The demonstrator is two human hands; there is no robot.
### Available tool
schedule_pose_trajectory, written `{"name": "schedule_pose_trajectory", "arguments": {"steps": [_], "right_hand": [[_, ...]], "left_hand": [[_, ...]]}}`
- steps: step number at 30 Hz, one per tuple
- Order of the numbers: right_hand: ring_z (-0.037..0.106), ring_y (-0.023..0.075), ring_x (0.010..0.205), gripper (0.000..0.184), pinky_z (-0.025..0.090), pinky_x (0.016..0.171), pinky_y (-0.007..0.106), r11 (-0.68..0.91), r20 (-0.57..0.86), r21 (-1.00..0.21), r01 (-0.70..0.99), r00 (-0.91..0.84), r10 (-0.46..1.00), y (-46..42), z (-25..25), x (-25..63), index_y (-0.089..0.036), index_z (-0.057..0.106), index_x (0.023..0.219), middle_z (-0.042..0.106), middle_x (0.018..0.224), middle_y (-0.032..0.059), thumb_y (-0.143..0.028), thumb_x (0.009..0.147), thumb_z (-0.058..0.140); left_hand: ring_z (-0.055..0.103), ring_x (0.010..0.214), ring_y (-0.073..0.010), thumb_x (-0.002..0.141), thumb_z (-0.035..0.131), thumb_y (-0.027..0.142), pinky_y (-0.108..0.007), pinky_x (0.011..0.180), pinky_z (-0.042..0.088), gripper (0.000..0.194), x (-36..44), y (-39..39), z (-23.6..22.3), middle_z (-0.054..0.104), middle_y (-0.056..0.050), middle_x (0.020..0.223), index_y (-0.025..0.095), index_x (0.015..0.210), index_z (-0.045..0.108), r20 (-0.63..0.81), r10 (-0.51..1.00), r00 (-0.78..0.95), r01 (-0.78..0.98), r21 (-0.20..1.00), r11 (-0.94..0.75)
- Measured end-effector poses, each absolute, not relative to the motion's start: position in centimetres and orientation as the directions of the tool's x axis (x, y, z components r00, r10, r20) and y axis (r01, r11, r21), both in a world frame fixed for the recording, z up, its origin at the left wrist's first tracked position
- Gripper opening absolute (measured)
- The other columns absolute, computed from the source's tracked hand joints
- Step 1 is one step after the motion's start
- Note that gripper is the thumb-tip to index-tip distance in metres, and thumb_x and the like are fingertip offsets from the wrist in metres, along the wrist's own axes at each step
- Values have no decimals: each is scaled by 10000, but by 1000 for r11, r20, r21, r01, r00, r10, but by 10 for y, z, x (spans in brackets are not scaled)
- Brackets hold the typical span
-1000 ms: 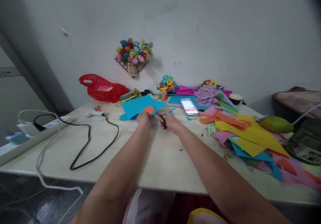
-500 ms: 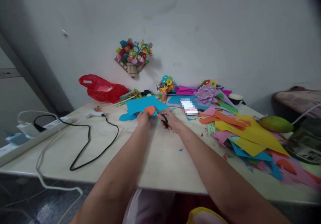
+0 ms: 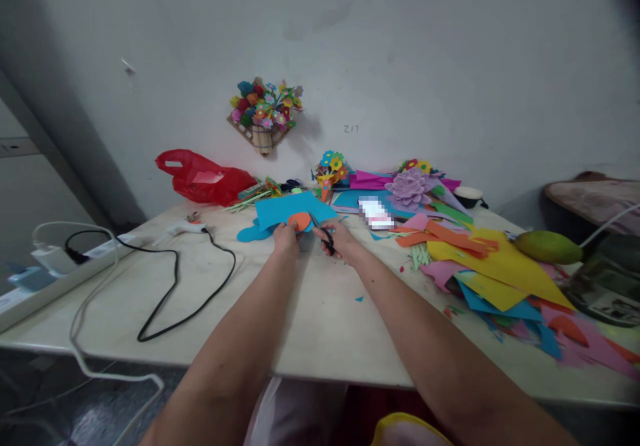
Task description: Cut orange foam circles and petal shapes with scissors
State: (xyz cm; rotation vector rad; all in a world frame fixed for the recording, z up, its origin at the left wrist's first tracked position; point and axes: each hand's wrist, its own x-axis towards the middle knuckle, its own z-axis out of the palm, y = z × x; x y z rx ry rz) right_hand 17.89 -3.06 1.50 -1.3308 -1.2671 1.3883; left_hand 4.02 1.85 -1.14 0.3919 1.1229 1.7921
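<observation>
My left hand (image 3: 285, 238) pinches a blue foam sheet (image 3: 280, 209) with an orange round piece (image 3: 299, 220) lying on it, held just above the table (image 3: 320, 313). My right hand (image 3: 338, 239) grips black-handled scissors (image 3: 324, 236), whose blades point up and left toward the orange piece and the blue sheet's edge. Both hands are closed and nearly touch each other at the table's middle.
A heap of coloured foam sheets (image 3: 495, 266) covers the right side. A glue gun (image 3: 181, 228) with a black cord (image 3: 180, 286) and a power strip (image 3: 55, 266) lie left. A red bag (image 3: 200, 178), paper flowers (image 3: 413, 186) and a mango (image 3: 549, 247) sit behind.
The blue sheet has turned slightly in my left hand and shifted a little right. The scissors stay at its edge; both arms hold almost the same place.
</observation>
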Motion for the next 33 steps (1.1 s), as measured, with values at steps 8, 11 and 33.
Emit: {"name": "schedule_pose_trajectory", "arguments": {"steps": [8, 11, 33], "right_hand": [[471, 89, 328, 297, 214, 340, 136, -174, -188, -972, 159, -73, 980, -31, 18, 176, -234, 535, 1115, 555, 487, -120, -306, 1021, 807], [459, 95, 321, 316, 228, 329, 138, -137, -159, -964, 227, -80, 984, -30, 18, 178, -239, 537, 1110, 541, 469, -128, -303, 1010, 830], [554, 117, 352, 460, 280, 329, 137, 52, -36, -932, 358, -234, 972, -27, 28, 202, -209, 620, 1285, 643, 511, -80, -371, 962, 905]], "left_hand": [[762, 933, -231, 856, 729, 33, -262, 645, 626, 289, 37, 16, -9, 682, -38, 927, 261, 952, 579, -252, 835, -490, -576, 812, -93], [770, 916, -219, 850, 711, 11, -246, 638, 616, 308, 37, 12, -4, 686, -28, 930, 257, 974, 574, -256, 831, -494, -559, 825, -78], [659, 702, -155, 820, 730, 1, -229, 632, 532, 404, 33, 6, -1, 593, 42, 735, 237, 769, 407, -118, 904, -411, -512, 850, -121]]}}
